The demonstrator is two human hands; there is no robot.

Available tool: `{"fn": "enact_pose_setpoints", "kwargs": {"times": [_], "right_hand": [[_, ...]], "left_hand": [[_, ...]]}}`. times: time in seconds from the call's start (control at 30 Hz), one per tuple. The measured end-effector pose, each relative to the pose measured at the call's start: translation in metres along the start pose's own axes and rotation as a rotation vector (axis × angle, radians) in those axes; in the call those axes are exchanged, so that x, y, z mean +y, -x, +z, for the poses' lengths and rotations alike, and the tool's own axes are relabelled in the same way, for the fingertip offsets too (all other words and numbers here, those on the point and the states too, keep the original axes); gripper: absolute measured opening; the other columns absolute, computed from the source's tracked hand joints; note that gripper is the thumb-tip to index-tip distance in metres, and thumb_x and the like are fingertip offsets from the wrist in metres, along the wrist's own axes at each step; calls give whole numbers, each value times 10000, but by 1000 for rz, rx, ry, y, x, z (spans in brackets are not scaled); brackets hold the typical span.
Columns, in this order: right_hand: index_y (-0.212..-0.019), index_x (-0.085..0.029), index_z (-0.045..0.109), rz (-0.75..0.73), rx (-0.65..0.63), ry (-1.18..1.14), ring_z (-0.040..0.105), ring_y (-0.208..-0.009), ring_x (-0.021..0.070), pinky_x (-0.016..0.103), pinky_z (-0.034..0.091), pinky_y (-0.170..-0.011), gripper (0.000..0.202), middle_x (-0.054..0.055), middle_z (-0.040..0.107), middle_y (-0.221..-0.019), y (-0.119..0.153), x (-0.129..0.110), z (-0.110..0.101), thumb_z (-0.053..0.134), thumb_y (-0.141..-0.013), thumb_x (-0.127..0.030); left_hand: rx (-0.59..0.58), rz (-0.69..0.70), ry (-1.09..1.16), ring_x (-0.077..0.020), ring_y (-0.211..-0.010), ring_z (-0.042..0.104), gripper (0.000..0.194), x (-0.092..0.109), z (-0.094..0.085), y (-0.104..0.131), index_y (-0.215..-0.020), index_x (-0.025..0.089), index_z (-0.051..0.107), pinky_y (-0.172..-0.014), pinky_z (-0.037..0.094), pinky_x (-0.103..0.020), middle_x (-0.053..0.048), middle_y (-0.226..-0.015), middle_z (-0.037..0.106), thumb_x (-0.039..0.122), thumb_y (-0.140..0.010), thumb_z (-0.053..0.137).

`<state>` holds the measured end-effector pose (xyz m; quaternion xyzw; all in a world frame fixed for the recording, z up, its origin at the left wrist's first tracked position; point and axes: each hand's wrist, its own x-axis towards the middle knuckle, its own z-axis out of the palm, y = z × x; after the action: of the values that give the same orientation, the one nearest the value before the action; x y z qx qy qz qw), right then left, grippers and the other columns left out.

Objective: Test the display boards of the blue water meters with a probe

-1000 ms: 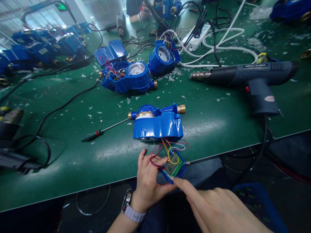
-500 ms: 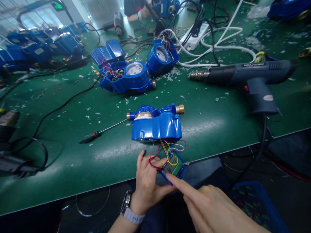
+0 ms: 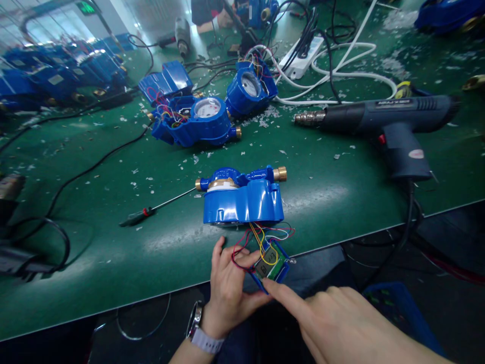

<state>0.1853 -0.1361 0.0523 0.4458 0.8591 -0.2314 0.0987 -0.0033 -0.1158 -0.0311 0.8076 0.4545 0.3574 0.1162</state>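
Pinching the display (image 3: 264, 264), slanted away rightward, in left hand (image 3: 229, 283); touching its near edge with one outstretched finger of right hand (image 3: 333, 316).

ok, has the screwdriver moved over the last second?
No, neither way: the screwdriver lines up the same against the nearest blue meter; the whole view just shifted slightly.

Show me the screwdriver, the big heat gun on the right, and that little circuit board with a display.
Screwdriver (image 3: 137, 217): head view, on its dark handle.
Heat gun (image 3: 390, 117): head view, on its body.
Circuit board (image 3: 264, 264): head view, on its display.
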Motion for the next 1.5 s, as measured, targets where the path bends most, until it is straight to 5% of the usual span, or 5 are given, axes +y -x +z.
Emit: {"fn": "enact_pose_setpoints", "kwargs": {"times": [0.17, 0.4, 0.73, 1.1, 1.5], "right_hand": [[-1316, -176, 469, -44, 226, 64, 490, -369, 134, 296, 165, -427, 708, -50, 602, -538, 10, -2, 4, 468, -623, -33], [-1292, -160, 496, -58, 256, 46, 528, -395, 133, 265, 245, -430, 713, -38, 613, -557, 11, 3, 0, 445, -593, -25], [-1362, -117, 404, -56, 315, 234, 487, -362, 100, 310, 172, -388, 567, -46, 558, -546, 14, -5, 22, 443, -803, -29], [-1396, -78, 319, 23, 346, 104, 551, -352, 129, 319, 205, -372, 822, -60, 583, -542, 9, -11, 37, 423, -584, -14], [-1401, -60, 322, 0, 386, 72, 574, -403, 148, 310, 294, -377, 750, -47, 599, -589, 3, -13, 47, 394, -656, -27]], "left_hand": [[8, -2, 1, -251, -871, 624, 414, 0, 1, 0, -1063, 167, 588, -1047, 344, -588, -72, -866, 668, 415, -757, 715], [8, 8, -16, -252, -869, 633, 432, 0, 1, 1, -1083, 173, 596, -1044, 358, -584, -69, -865, 673, 425, -751, 713], [15, -3, -3, -242, -840, 644, 383, 1, 0, -3, -1062, 167, 604, -1050, 349, -545, -60, -849, 683, 335, -737, 718], [23, -17, -17, -249, -841, 641, 416, 2, 2, -3, -1086, 166, 581, -1024, 363, -549, -63, -843, 679, 394, -761, 702], [43, -22, -41, -253, -850, 648, 442, 4, 4, -3, -1101, 181, 573, -1005, 388, -539, -65, -861, 687, 401, -744, 710]]}}
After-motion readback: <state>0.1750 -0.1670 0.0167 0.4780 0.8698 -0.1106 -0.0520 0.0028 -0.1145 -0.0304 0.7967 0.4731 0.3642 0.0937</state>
